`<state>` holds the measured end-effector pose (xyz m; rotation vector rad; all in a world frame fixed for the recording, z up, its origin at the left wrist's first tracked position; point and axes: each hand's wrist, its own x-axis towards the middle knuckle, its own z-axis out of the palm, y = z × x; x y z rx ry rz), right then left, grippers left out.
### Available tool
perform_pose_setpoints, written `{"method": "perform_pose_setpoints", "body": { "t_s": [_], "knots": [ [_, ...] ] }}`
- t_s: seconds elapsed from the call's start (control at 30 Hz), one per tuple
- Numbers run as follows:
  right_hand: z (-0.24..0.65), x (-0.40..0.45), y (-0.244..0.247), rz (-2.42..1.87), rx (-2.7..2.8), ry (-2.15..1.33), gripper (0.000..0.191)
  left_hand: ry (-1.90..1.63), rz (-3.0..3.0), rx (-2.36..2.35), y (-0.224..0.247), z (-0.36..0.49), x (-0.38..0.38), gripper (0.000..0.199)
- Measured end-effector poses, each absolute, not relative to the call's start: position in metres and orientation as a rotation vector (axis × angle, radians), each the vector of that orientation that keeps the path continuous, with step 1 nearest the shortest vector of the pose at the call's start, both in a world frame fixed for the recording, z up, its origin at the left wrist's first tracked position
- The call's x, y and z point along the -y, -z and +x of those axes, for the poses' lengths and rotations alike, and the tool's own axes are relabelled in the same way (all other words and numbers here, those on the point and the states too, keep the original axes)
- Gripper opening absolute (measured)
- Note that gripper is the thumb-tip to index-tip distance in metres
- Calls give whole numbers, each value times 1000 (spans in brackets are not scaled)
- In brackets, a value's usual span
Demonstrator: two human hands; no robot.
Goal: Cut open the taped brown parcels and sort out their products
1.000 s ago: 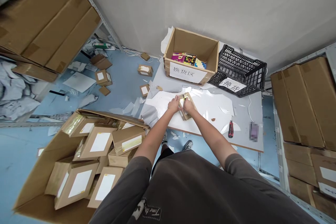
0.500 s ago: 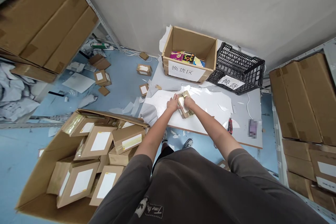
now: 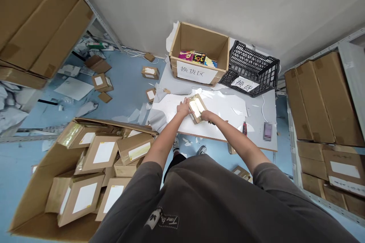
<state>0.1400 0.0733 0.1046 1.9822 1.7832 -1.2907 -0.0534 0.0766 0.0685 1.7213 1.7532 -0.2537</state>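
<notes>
Carton (image 3: 196, 106) touches left grip (image 3: 184, 108), seemingly right grip (image 3: 208, 116) too.

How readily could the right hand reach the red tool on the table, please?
Probably yes: the red tool lies beside the right forearm, with only that arm overlapping it, though the right hand, at the parcel, seems to hold something dark.

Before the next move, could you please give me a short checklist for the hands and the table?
1. Left hand touching the small box: ok, at its left side.
2. Small box supported: ok, it lies on the paper-covered table.
3. Right hand grip: cannot tell; a dark object shows beneath it, mostly hidden.
4. Table free of scraps: not ok, paper scraps lie about.
5. Red-and-black tool apart from the box: ok, it lies to the right.
</notes>
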Motion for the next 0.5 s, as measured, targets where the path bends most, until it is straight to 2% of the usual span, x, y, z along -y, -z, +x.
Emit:
{"method": "perform_pose_setpoints", "body": {
  "t_s": [0.33, 0.5],
  "knots": [
    [169, -50, -122, 1827, -1546, 1186, 22, 315, 1767, -1803, -67, -48, -77, 122],
    [173, -35, -125, 1987, -1468, 1273, 19, 314, 1757, -1815, -69, -47, -76, 120]
  ]
}}
